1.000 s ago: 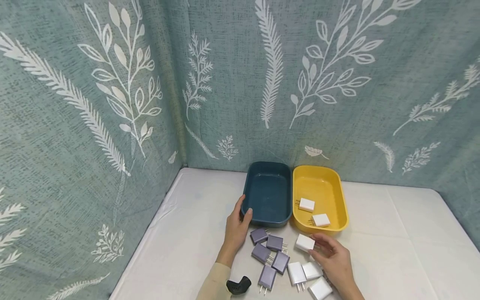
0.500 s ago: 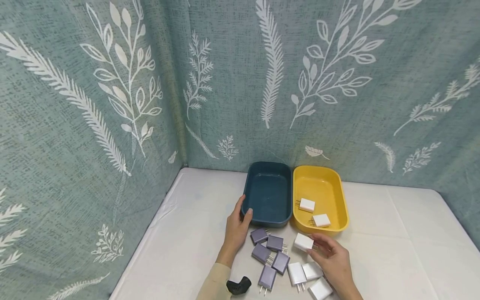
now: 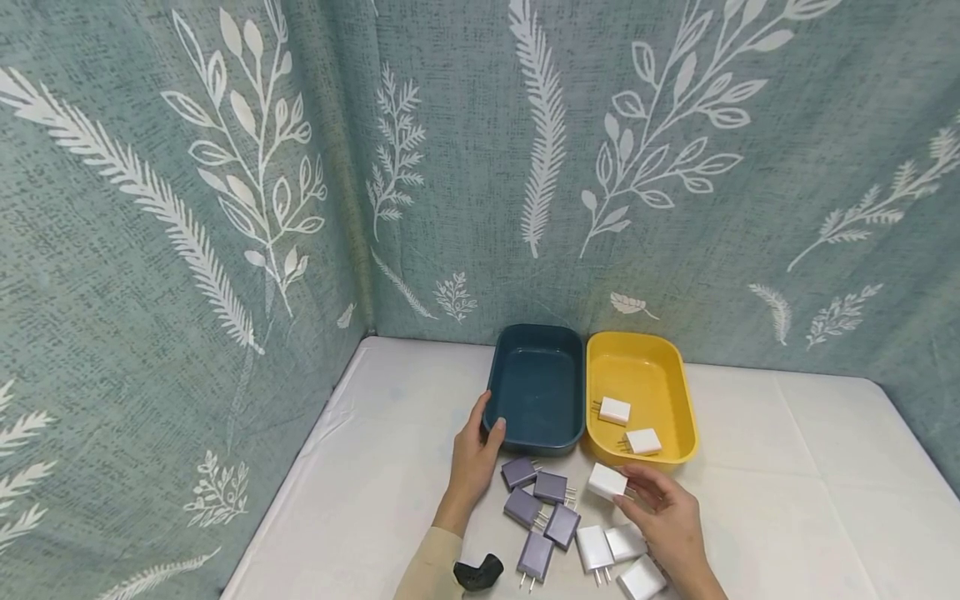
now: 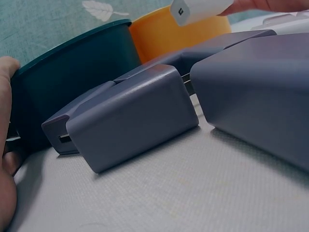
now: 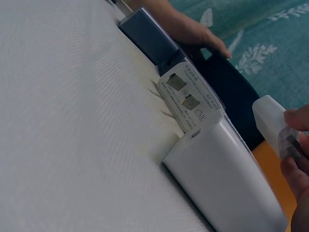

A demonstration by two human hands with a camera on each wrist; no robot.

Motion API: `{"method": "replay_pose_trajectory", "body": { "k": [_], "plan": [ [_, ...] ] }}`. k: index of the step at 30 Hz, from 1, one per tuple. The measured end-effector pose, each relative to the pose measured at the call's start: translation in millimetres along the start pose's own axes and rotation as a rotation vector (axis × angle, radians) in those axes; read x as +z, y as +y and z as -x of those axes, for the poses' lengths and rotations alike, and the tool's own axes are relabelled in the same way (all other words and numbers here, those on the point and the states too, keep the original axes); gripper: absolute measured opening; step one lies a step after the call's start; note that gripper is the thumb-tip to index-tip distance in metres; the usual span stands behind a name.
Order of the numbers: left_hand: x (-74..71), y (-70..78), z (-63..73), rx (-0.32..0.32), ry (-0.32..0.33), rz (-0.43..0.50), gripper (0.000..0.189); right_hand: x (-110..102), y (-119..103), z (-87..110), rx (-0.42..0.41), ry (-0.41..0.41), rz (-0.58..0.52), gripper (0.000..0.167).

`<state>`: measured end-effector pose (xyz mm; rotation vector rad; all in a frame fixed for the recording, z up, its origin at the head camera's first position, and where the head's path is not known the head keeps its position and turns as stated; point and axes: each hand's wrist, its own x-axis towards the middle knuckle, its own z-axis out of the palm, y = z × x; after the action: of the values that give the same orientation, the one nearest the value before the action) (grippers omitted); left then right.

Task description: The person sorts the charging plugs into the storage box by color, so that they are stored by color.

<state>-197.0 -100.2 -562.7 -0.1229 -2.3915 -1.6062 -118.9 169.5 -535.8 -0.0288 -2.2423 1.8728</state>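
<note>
In the head view, my right hand (image 3: 666, 514) pinches a white plug-in charger (image 3: 607, 482) between thumb and fingers, near its prong end. It is raised in front of the yellow bin (image 3: 678, 408). The right wrist view shows the same charger (image 5: 271, 118) with its metal prongs towards the hand. My left hand (image 3: 472, 458) holds the dark blue bin (image 3: 543, 447) at its front left corner, thumb at the rim. Several purple-grey chargers (image 3: 550, 487) lie in front of that bin. Several white chargers (image 3: 594, 547) lie right of them, partly beside my right wrist.
Two white chargers, a rear one (image 3: 615, 410) and a front one (image 3: 642, 441), lie in the yellow bin, which stands against the blue bin. A black object (image 3: 478, 572) is at my left wrist. A patterned green curtain (image 3: 465, 167) rises behind the white-covered table (image 3: 780, 467).
My right hand has shifted the held white charger very slightly left and up. The left hand and the bins stay where they were.
</note>
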Motion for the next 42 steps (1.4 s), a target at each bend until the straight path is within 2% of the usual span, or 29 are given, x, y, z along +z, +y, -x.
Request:
{"method": "replay_pose_trajectory", "body": {
  "k": [21, 28, 32, 42],
  "plan": [
    [-0.2, 0.6, 1.0, -0.001, 0.010, -0.009, 0.055, -4, -4, -0.1, -0.086, 0.005, -0.025, 0.045],
    [0.7, 0.4, 0.7, -0.004, 0.009, -0.004, 0.055, -8, -8, -1.2, -0.049, 0.012, -0.031, 0.046],
    [0.8, 0.3, 0.6, -0.004, 0.009, -0.003, 0.055, -9, -8, -1.7, -0.054, 0.015, -0.035, 0.047],
    [0.6, 0.3, 0.4, 0.001, 0.015, -0.008, 0.055, -12, -6, -2.7, -0.141, 0.056, -0.124, 0.045]
  ]
}}
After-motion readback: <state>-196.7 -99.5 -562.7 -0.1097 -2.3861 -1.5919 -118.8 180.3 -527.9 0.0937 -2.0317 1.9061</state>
